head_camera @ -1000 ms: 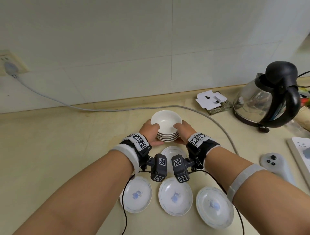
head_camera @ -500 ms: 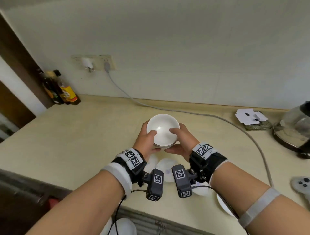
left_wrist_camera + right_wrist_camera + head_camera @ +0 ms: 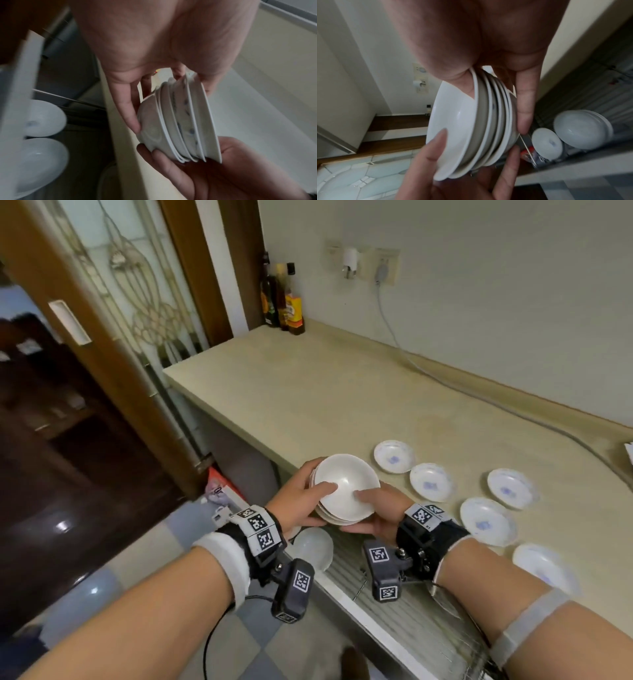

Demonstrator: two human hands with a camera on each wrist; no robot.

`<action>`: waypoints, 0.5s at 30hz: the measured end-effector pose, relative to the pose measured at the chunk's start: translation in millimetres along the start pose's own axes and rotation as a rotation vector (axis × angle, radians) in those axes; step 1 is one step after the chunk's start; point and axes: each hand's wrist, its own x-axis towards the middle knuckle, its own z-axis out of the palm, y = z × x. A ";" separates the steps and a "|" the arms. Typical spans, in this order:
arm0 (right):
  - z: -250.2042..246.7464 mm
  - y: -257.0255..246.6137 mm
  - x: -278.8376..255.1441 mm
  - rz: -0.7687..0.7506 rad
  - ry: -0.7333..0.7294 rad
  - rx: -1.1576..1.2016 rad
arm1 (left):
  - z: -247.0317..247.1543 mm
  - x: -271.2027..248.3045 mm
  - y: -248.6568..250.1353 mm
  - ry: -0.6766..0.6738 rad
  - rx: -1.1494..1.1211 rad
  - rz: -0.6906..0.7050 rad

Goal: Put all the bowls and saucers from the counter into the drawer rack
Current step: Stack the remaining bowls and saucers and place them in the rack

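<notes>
A stack of several white bowls hangs in the air at the counter's front edge, above the pulled-out drawer rack. My left hand grips its left side, thumb inside the top bowl and fingers underneath. My right hand grips the right side the same way. Several blue-patterned saucers lie on the counter to the right. White bowls sit in the rack, below the stack.
Sauce bottles stand at the counter's far left corner. A grey cable runs from the wall socket along the back of the counter. A glass-panelled sliding door is at the left, with tiled floor below.
Both hands lifted the bowl stack off the counter and carried it toward me to the front edge above the rack. My head turned left, bringing door, floor and rack into view.
</notes>
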 end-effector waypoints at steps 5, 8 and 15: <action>-2.7 44.4 16.4 0.092 -0.071 -0.038 | -19.3 -5.9 -46.4 0.140 -0.096 -0.256; -16.1 64.2 29.2 0.147 -0.107 -0.041 | -22.4 6.2 -83.4 0.343 -0.073 -0.381; -65.4 116.8 43.4 0.319 -0.028 -0.086 | 11.3 30.7 -160.2 0.401 -0.192 -0.668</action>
